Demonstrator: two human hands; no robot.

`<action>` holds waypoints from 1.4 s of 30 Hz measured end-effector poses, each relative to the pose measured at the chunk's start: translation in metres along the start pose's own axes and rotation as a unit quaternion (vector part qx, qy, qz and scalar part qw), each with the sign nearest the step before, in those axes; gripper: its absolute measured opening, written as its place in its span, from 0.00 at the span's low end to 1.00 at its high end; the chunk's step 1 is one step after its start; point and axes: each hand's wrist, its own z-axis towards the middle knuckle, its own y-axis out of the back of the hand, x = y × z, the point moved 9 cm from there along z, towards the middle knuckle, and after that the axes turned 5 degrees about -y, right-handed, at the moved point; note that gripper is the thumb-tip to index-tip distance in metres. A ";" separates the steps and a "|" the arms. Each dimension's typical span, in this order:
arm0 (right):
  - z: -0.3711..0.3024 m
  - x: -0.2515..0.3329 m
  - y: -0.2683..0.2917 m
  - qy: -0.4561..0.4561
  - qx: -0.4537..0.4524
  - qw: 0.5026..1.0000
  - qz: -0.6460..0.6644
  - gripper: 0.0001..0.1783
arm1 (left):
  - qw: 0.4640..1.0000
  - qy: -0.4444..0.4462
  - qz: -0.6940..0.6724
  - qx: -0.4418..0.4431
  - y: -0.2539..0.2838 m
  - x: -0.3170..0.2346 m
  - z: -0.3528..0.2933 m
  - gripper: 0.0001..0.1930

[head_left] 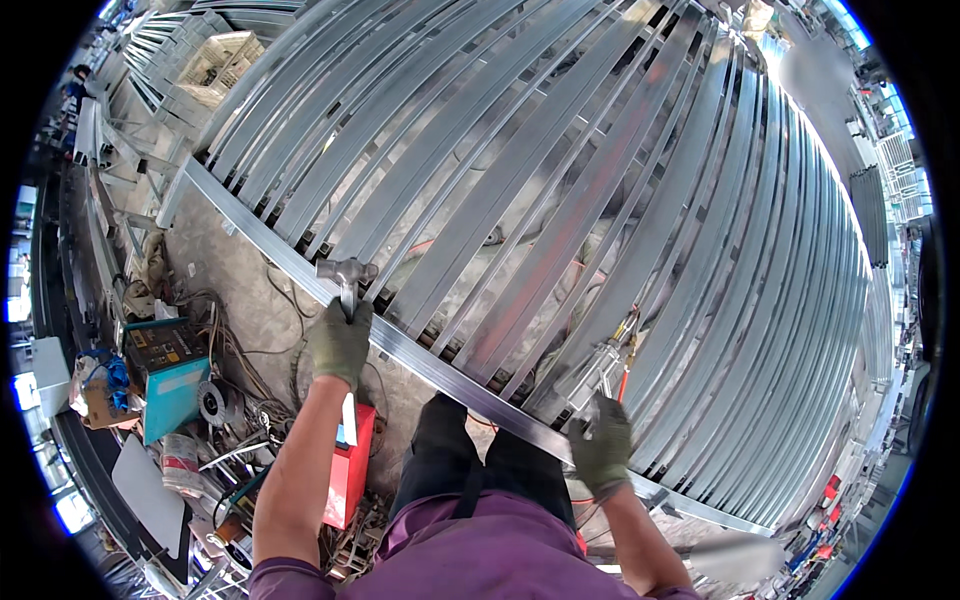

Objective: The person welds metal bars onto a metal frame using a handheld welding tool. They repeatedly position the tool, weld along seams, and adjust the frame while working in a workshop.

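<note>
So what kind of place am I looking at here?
Most likely a metal fabrication workshop: a large frame of long grey steel bars fills the view, a gloved left hand holds a steel hammer, and a teal box-shaped welding machine sits among cables on the concrete floor.

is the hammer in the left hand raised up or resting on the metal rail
Resting, it seems: the hammer head sits against the long rail, gripped by the gloved left hand.

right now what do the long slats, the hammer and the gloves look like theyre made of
Slats: bright silvery metal, likely galvanized steel, given the bare grey sheen and folded edges.
Hammer: dull grey metal head; the handle is hidden in the left hand.
Gloves: olive knitted fabric by their soft, matte look, worn on both hands, the right hand too.
</note>
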 end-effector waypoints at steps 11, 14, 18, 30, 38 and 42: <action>0.031 -0.076 -0.050 -0.095 0.064 0.978 -0.173 0.48 | 0.940 -0.268 0.157 -0.141 -0.060 -0.035 0.046 0.19; 0.031 -0.082 -0.031 -0.030 0.040 0.998 -0.041 0.41 | 0.938 -0.281 0.154 -0.133 -0.062 -0.045 0.042 0.21; 0.015 -0.103 0.031 -0.069 0.006 0.962 0.264 0.36 | 0.934 -0.276 0.194 -0.120 -0.064 -0.050 0.037 0.23; 0.063 -0.117 0.085 -0.162 0.052 0.876 0.452 0.20 | 0.917 -0.237 0.297 -0.124 -0.072 -0.054 0.037 0.30; 0.104 -0.072 0.105 -0.189 0.431 0.808 0.354 0.13 | 0.921 -0.227 0.299 -0.103 -0.075 -0.059 0.039 0.29; 0.151 0.022 0.064 -0.014 0.470 0.815 0.339 0.07 | 0.920 -0.207 0.315 -0.107 -0.070 -0.054 0.039 0.31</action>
